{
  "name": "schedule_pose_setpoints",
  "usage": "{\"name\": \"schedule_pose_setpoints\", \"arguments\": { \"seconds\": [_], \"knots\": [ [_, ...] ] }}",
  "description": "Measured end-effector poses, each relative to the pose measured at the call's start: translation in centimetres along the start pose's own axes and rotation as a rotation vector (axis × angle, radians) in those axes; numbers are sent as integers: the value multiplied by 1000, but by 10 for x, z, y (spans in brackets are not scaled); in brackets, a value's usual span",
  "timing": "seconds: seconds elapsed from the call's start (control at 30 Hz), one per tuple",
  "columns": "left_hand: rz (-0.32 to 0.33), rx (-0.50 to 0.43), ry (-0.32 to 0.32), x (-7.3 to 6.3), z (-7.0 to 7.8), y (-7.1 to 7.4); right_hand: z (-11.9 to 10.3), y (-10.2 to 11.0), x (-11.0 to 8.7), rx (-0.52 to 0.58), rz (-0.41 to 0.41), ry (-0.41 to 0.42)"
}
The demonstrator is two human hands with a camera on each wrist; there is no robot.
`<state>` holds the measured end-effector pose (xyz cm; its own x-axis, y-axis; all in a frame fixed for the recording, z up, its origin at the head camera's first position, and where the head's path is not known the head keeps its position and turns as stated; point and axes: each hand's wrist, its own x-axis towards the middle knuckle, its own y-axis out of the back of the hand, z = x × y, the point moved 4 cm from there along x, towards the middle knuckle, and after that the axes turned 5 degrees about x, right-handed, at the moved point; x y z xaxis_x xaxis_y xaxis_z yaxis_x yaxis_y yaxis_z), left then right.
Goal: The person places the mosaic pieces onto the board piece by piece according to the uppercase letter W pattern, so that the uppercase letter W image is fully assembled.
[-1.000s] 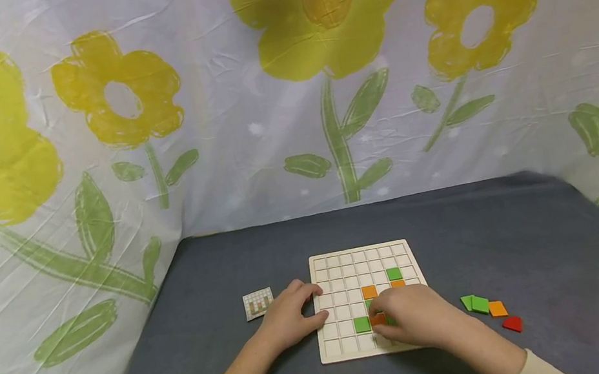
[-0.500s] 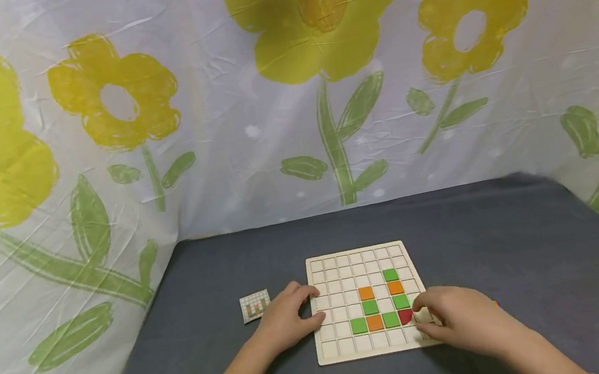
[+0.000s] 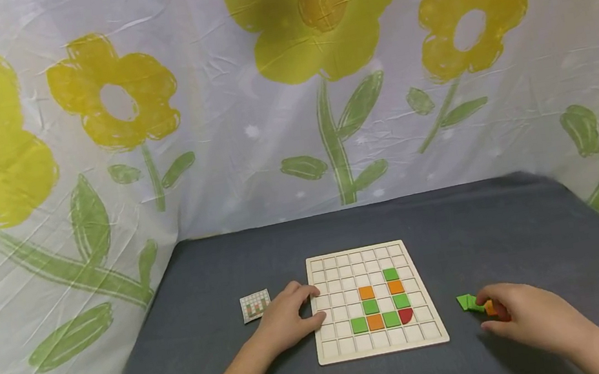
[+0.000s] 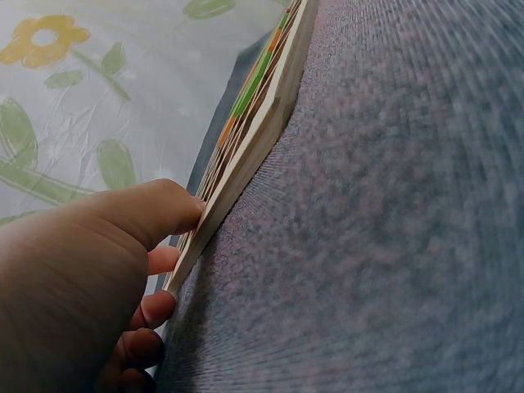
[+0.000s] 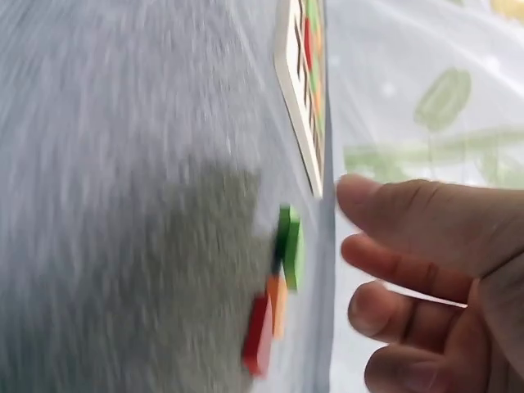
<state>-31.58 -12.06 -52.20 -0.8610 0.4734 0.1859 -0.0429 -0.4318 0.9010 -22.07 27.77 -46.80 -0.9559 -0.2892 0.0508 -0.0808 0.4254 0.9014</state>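
Note:
A light wooden grid board (image 3: 342, 304) lies on the dark table. Green and orange square tiles and one red rounded tile (image 3: 406, 316) sit in its cells. My left hand (image 3: 289, 317) rests at the board's left edge, thumb and fingertips touching it; in the left wrist view the thumb (image 4: 176, 206) lies on the rim. To the right of the board, my right hand (image 3: 525, 314) is over the loose tiles, thumb and fingers apart with nothing held. Those tiles are green (image 5: 292, 250), orange (image 5: 278, 307) and red (image 5: 259, 336); the hand partly covers them in the head view.
A small card (image 3: 255, 306) printed with a coloured grid lies left of the board, beside the left hand. The dark cloth (image 3: 458, 221) covers the table, and a flower-printed curtain (image 3: 236, 158) stands around its back and sides.
My right hand has let go of the red rounded tile, now uncovered in the board's grid, and moved right to the loose tiles. The left hand stays at the board's edge.

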Motion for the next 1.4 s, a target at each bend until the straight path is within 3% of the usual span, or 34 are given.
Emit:
{"name": "schedule_pose_setpoints", "arguments": {
  "seconds": [0.23,0.4,0.6,0.8,0.97,1.07,1.27,1.4],
  "knots": [
    [-3,5,-7,0,1,0,28,6,-10,14,-92,-123],
    [4,-5,-1,-1,2,1,36,5,-8,-23,-117,-108],
    [7,12,6,0,0,0,43,1,-3,-53,-166,-164],
    [9,22,4,0,0,-1,43,2,-4,-70,-142,-170],
    [11,26,2,-1,1,1,36,7,-4,-79,-113,-134],
    [11,22,5,-1,1,2,25,13,-1,-95,-62,-68],
    [6,22,-5,-1,1,0,-16,28,10,-141,110,128],
    [5,13,-3,0,1,0,-45,34,20,-144,161,221]
  ]
}}
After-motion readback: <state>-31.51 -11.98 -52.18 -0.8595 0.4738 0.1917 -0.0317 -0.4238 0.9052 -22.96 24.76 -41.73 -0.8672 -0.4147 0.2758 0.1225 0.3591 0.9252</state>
